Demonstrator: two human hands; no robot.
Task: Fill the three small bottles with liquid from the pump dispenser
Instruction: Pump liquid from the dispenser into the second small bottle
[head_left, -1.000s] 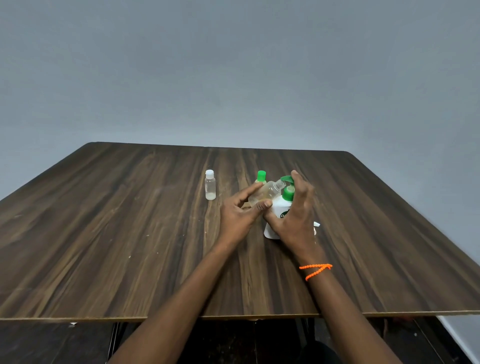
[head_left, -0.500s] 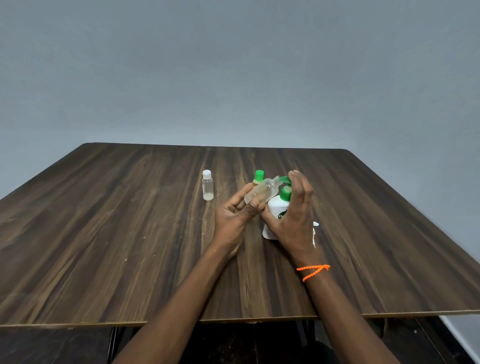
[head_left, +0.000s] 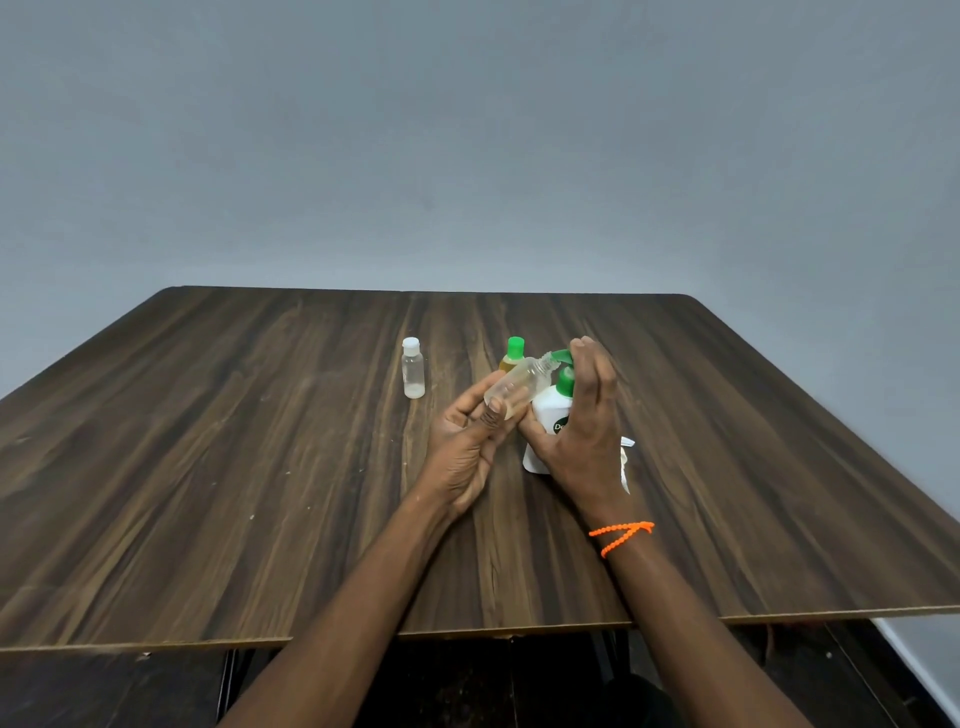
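Dark matt wood-grain desk (head_left: 260, 467); clear glossy plastic bottle (head_left: 519, 387); white smooth plastic dispenser (head_left: 550, 415); orange beaded wristband (head_left: 621, 535).

Three small bottles and a pump dispenser clustered near the middle of a dark wooden table (head_left: 260, 493).

From the white green-topped pump dispenser (head_left: 551, 415): a tilted clear uncapped bottle (head_left: 519, 387) at 10 o'clock, its mouth at the spout; the green-capped amber bottle (head_left: 513, 356) at 11, behind; the white-capped clear bottle (head_left: 413, 368) at 9, apart.

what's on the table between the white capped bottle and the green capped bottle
Nothing: in the head view, bare wood separates the white-capped bottle from the green-capped bottle.
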